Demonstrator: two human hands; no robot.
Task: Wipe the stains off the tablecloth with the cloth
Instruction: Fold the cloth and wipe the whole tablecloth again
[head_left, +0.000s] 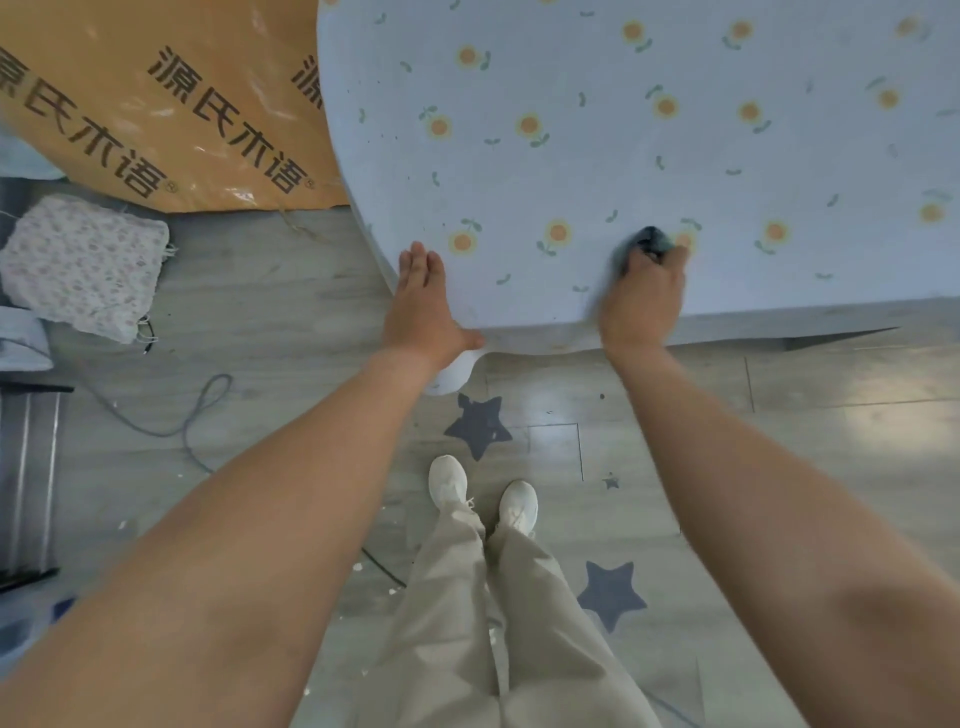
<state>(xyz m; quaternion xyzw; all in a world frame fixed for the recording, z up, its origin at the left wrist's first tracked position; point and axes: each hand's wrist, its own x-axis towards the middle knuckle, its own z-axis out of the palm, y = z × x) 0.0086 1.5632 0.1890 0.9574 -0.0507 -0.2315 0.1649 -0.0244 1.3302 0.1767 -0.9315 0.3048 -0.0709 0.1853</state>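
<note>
An orange printed sheet (171, 104) is spread at far left. A floral cushion (83, 265) and a grey cable (192, 415) are seen on the star-marked floor (779, 415).

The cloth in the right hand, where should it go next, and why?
Probably a short sweep leftward along the tablecloth. The right hand holds the dark cloth near the front edge, while small dark specks show farther left. The left hand lies flat at the edge, seemingly steadying the fabric.
</note>
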